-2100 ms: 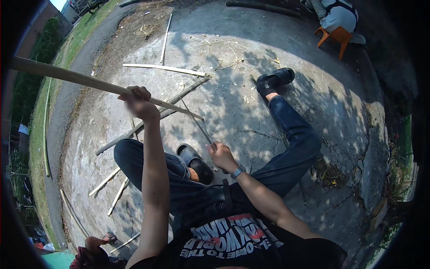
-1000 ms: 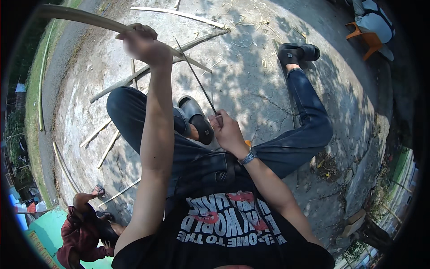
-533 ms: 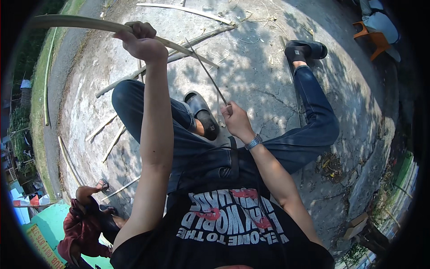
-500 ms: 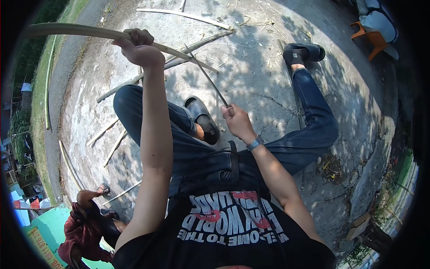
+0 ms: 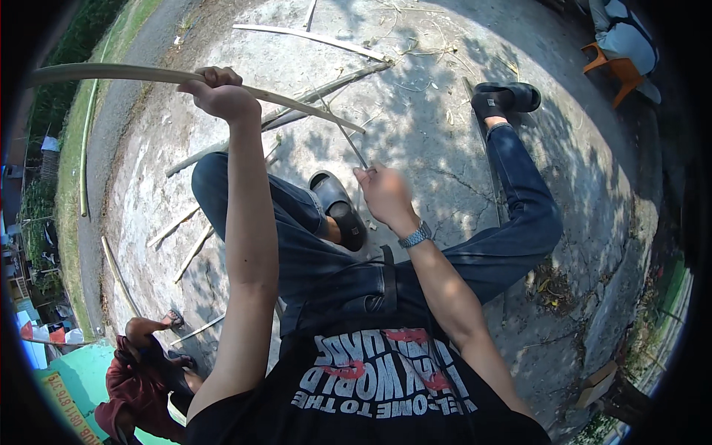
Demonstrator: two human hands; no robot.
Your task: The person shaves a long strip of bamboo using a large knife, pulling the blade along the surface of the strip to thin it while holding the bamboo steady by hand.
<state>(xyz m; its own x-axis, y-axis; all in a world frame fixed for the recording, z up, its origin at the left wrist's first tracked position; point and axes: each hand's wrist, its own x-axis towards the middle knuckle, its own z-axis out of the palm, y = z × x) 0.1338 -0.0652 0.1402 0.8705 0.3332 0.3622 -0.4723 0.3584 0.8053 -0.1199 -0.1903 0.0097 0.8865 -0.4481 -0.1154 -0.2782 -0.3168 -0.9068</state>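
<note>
My left hand [image 5: 228, 98] is raised and closed around a long pale bamboo strip [image 5: 111, 72]. The strip runs from the far left edge past my fist and slants down to its end above my left shoe. In front of my waist, my right hand [image 5: 389, 196], slightly blurred, grips a long thin knife [image 5: 353, 145]. Its narrow dark blade points up and left and crosses the strip near the strip's right end. My right fingers hide the handle. Whether the blade cuts into the strip or only lies against it is unclear.
Poles [image 5: 222, 152] and cut strips [image 5: 308, 37] lie on the concrete ahead and left. Another person [image 5: 141, 386] is at the lower left. An orange chair [image 5: 619, 73] with someone on it stands at the far right. A small cardboard box [image 5: 597, 384] sits lower right.
My left hand has shifted a little left and lower, and the strip with it. My right hand has moved slightly left with the knife. The view has also tilted slightly.
</note>
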